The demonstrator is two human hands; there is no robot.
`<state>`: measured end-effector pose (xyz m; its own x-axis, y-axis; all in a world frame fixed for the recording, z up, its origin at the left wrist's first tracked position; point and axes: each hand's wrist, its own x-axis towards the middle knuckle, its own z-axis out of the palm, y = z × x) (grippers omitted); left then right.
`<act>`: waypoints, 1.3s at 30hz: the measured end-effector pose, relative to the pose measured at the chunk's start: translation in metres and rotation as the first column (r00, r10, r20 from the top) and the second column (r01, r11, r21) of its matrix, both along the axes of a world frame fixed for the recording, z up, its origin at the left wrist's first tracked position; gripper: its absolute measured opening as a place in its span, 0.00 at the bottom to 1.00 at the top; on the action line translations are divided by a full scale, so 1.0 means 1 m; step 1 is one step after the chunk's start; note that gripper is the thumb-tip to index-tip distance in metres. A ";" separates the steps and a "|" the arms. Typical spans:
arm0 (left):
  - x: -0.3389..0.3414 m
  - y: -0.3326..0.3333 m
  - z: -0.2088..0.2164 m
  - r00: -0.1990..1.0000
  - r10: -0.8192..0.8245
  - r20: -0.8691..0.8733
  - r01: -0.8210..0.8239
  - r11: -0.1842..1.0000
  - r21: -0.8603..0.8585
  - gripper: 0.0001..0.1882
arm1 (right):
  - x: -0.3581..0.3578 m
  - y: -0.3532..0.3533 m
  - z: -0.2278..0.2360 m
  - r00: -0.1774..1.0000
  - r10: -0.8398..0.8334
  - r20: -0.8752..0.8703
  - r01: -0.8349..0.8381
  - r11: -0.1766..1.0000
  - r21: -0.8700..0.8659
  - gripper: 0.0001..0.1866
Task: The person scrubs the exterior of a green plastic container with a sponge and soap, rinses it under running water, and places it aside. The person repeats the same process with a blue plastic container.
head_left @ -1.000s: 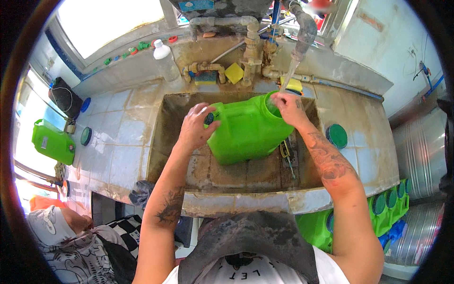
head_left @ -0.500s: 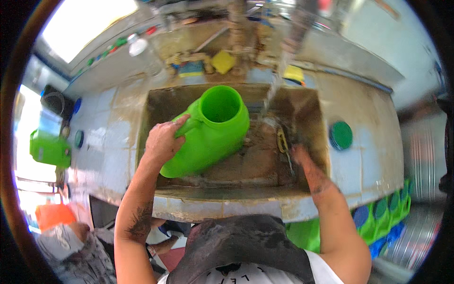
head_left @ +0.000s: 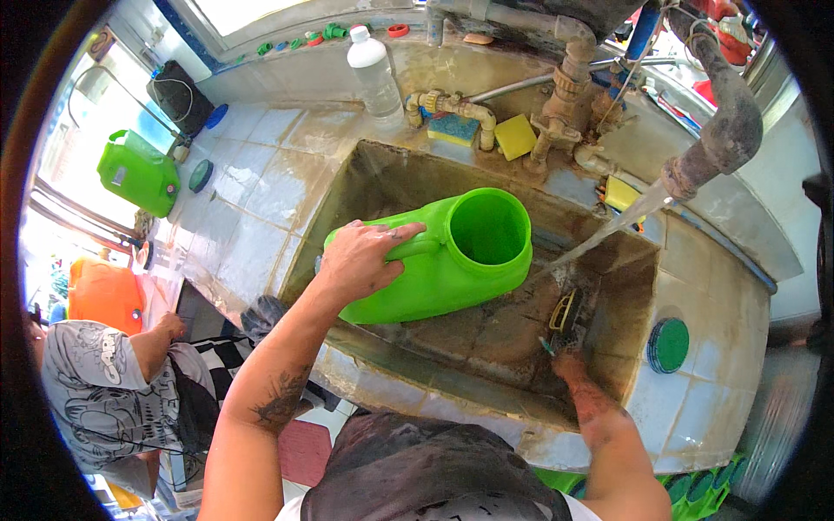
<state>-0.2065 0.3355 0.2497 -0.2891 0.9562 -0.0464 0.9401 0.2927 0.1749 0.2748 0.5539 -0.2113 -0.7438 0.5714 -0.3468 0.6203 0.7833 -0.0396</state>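
Left hand point(head_left: 360, 260) off far end of green jug point(head_left: 404, 291), now gripping handle point(head_left: 419, 248) beside mouth point(head_left: 491, 227). Jug turned, mouth clear of water stream point(head_left: 612, 226), now landing ahead of right hand point(head_left: 570, 366). Right hand left mouth, lowered to brush-like tool point(head_left: 566, 311); grip unclear.

On the grey shirt point(head_left: 91, 404) of the co-worker at the person's left, dark lettering ran across the sleeve point(head_left: 109, 354), in heavy characters set close together and tilted with the folds of the cloth. Black line drawings covered the body of the same shirt, and any writing among them was too fine to make out. A small pale patch on the green jug point(head_left: 143, 178) beyond the counter's point(head_left: 248, 200) left part was too tiny to read.
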 end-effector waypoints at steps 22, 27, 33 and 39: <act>-0.029 0.013 -0.004 0.884 -0.466 -0.040 0.464 0.884 -0.056 0.34 | -0.291 -0.028 0.561 0.573 0.771 -0.278 -0.734 0.634 0.244 0.05; -0.030 0.009 -0.008 0.896 -0.444 -0.018 0.442 0.894 -0.070 0.35 | -0.364 -0.047 0.551 0.576 0.815 0.069 -0.802 0.547 0.239 0.05; -0.029 0.008 -0.008 0.913 -0.408 -0.004 0.408 0.913 -0.030 0.34 | -0.393 -0.025 0.523 0.423 0.890 0.171 -0.793 0.272 0.546 0.06; -0.027 0.007 -0.006 0.923 -0.384 0.010 0.384 0.922 -0.053 0.32 | -0.395 -0.031 0.568 0.509 0.851 0.130 -0.808 0.420 0.413 0.06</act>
<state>-0.2336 0.3424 0.2440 0.1001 0.9899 -0.0999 0.9822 -0.0823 0.1690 -0.1199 0.5226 0.3568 -0.9432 -0.2834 -0.1732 -0.3289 0.8696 0.3682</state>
